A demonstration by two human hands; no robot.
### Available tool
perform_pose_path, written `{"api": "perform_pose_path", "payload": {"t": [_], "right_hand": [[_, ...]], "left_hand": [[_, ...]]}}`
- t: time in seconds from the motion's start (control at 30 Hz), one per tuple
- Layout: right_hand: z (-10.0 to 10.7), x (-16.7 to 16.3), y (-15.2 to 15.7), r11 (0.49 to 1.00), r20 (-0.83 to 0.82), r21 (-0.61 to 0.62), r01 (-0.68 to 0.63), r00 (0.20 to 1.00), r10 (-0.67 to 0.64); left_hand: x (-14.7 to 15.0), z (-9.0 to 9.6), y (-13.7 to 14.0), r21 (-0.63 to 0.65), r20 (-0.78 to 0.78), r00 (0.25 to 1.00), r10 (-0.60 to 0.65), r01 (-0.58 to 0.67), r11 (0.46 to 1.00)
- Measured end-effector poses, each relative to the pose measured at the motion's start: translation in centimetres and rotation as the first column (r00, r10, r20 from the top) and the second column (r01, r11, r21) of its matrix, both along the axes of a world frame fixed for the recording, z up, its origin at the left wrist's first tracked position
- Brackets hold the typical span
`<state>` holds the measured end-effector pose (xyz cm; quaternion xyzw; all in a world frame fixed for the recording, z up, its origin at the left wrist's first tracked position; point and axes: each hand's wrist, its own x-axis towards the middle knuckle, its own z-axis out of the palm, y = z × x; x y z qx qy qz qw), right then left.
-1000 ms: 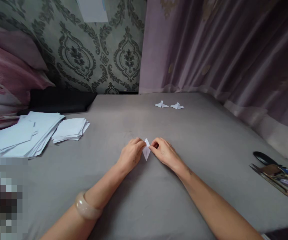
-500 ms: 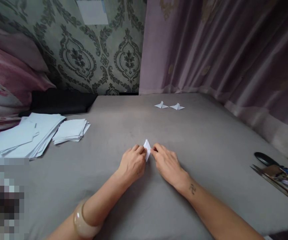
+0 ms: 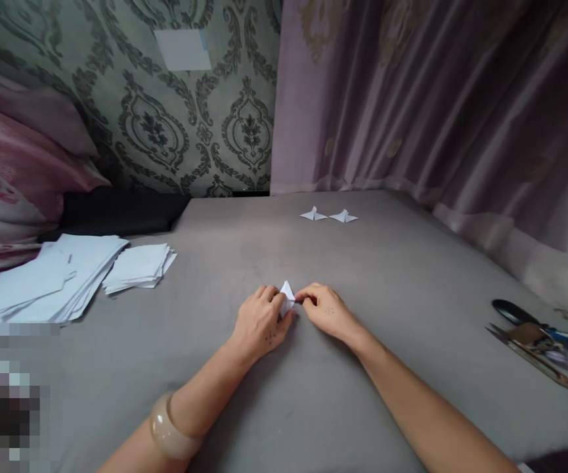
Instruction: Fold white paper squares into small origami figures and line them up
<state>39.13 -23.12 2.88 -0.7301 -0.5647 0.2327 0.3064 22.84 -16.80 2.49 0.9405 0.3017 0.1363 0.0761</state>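
A small piece of folded white paper [image 3: 287, 291] lies on the grey cloth between my hands, its pointed end facing away from me. My left hand [image 3: 262, 318] grips its left side, with the thumb across the near part and the fingers curled over it. From the right, my right hand [image 3: 327, 309] pinches the paper's right corner between thumb and index finger. The fingers cover much of the lower part of the fold. Farther back stand two folded paper cranes [image 3: 314, 214], side by side.
A stack of small white sheets [image 3: 138, 266] sits at left beside a larger pile of paper [image 3: 87, 256]. Behind them is a folded black cloth [image 3: 126, 210]. Scissors and other tools [image 3: 530, 355] lie at far right. A curtain [image 3: 343, 98] hangs along the back right.
My right hand has turned and its fingers have curled tighter at the paper's right corner. My left thumb has come across the near part. The view has tilted up slightly.
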Motion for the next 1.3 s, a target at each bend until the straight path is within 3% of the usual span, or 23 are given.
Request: {"api": "perform_pose_path", "payload": {"t": [0.13, 0.23, 0.33, 0.57, 0.73, 0.9, 1.0, 1.1, 1.2, 1.3], "right_hand": [[-0.2, -0.1, 0.2, 0.998, -0.253, -0.059, 0.027, 0.967, -0.041], [-0.2, -0.4, 0.4, 0.993, -0.483, -0.108, 0.055, 0.87, -0.1], [-0.2, -0.8, 0.5, 0.995, -0.552, -0.086, 0.058, 0.828, -0.096], [0.0, -1.5, 0.0, 0.982, -0.193, 0.19, 0.01, 0.981, 0.027], [0.1, -1.5, -0.3, 0.951, -0.021, 0.294, -0.096, 0.994, 0.107], [0.7, -1.5, -0.4, 0.905, 0.087, 0.392, -0.165, 0.986, 0.142], [1.3, -1.7, -0.4, 0.86, 0.065, 0.5, -0.101, 0.995, 0.079], [1.5, -1.9, -0.3, 0.833, -0.105, 0.546, 0.085, 0.994, -0.032], [1.2, -2.1, 0.1, 0.893, -0.317, 0.419, 0.165, 0.948, -0.026], [1.0, -2.3, 0.3, 0.934, -0.493, 0.266, 0.239, 0.866, -0.081]], "left_hand": [[0.0, -0.4, 0.1, 0.011, 0.066, 0.997, 0.029, -0.03, 1.0], [0.1, -0.6, 0.2, 0.008, 0.083, 0.996, 0.035, -0.036, 0.999], [0.1, -0.8, 0.2, 0.011, 0.114, 0.993, 0.026, -0.027, 1.0], [0.0, -0.8, 0.8, -0.052, 0.198, 0.979, 0.051, -0.042, 0.998], [0.1, 0.1, 1.0, -0.293, 0.234, 0.954, 0.186, -0.113, 0.949], [0.2, 0.7, 0.8, -0.463, 0.31, 0.92, 0.241, -0.075, 0.883], [0.2, 1.1, 0.7, -0.591, 0.409, 0.853, 0.323, -0.022, 0.806], [0.4, 1.5, 0.7, -0.744, 0.511, 0.727, 0.459, 0.106, 0.659], [0.7, 1.7, 0.8, -0.84, 0.532, 0.578, 0.619, 0.266, 0.473], [0.8, 1.6, 0.9, -0.863, 0.498, 0.504, 0.705, 0.363, 0.351]]}}
